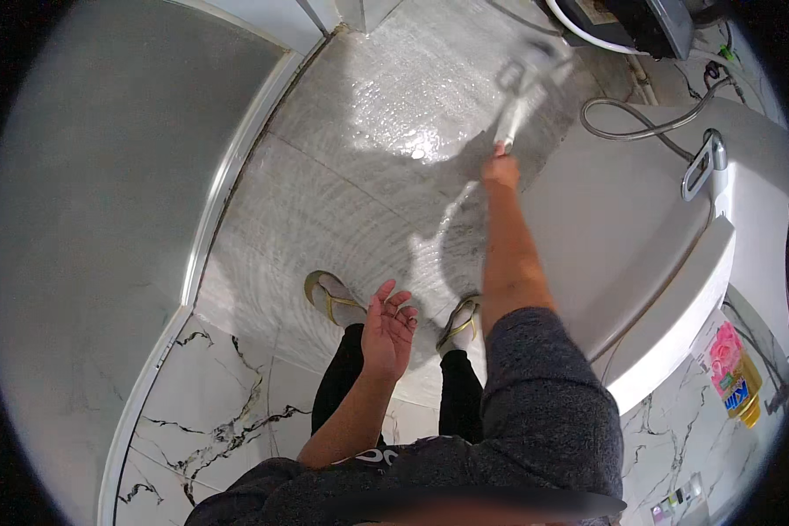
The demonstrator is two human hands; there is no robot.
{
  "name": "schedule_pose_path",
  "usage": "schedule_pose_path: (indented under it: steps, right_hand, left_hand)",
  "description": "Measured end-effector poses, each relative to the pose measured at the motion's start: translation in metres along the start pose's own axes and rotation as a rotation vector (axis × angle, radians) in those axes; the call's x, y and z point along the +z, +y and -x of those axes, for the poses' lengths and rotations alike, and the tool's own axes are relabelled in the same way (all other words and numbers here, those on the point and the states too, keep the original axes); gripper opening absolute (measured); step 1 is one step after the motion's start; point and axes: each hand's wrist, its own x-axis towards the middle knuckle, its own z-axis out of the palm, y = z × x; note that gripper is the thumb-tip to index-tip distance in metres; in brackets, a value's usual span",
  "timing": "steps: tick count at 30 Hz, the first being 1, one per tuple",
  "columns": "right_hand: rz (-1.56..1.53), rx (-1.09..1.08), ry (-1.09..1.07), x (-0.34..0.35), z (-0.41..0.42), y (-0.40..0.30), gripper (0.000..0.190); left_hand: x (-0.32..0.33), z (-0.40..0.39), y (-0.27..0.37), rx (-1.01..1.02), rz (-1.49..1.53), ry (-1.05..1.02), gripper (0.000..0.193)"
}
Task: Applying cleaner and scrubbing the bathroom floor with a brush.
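Observation:
My right hand grips the white handle of a cleaning tool, reaching out over wet grey floor tiles. The far end of that tool is blurred by motion, so its exact kind is unclear. My left hand hangs in front of my body, palm up, with its fingers apart and nothing in it. Below it are my feet in flip-flops on the tiles. Water glistens on the floor to the left of the tool.
A large white basin with a chrome faucet curves along the right. Over its far end loops a flexible metal hose. A yellow cleaner bottle lies on marble-patterned tile. At left runs a glass panel with a pale frame.

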Motion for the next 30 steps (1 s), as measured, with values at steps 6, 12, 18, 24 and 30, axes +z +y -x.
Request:
schedule_pose_path:
  steps: [6,12,18,24,30]
  right_hand:
    - [0.403,-0.355,-0.202,0.033,0.060,0.028,0.047]
    - [0.092,0.037,-0.049,0.001,0.031,0.029,0.046]
    - [0.715,-0.608,-0.424,0.007,0.061,0.045,0.044]
    - [0.008,0.183,0.026,0.040,0.033,0.082,0.048]
    - [0.636,-0.540,-0.604,0.001,0.110,0.072,0.051]
  left_hand:
    - [-0.005,0.002,0.005,0.012,-0.003,0.035,0.037]
    - [0.001,0.002,-0.004,-0.005,0.022,0.011,0.036]
    - [-0.002,0.004,0.002,0.014,0.011,0.036,0.037]
    - [0.008,-0.001,-0.016,-0.034,0.039,0.003,0.039]
    - [-0.008,0.005,0.001,0.015,0.023,0.061,0.039]
